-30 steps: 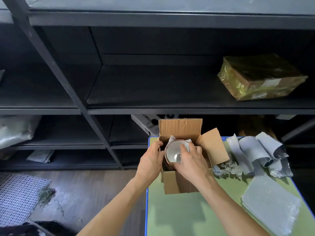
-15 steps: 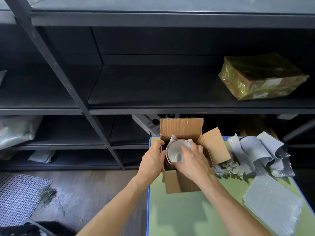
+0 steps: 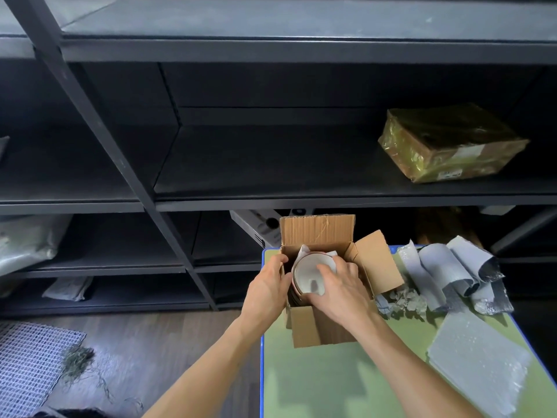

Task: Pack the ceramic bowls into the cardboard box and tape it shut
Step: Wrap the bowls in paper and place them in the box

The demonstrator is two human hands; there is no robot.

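Head view: sunk slightly deeper than a second ago into the open cardboard box (image 3: 316, 327), with the right hand (image 3: 342, 292) curled over the rim of the tilted bowl (image 3: 307, 276) (left hand (image 3: 265, 288) clasping the box wall), so seating looks nearly done, taping ahead.

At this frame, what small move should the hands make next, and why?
Probably the right hand should ease the bowl down flat into the cardboard box: the bowl sits tilted near the opening, the right hand grips its rim, the left hand holds the box's left wall, and the flaps stand open.
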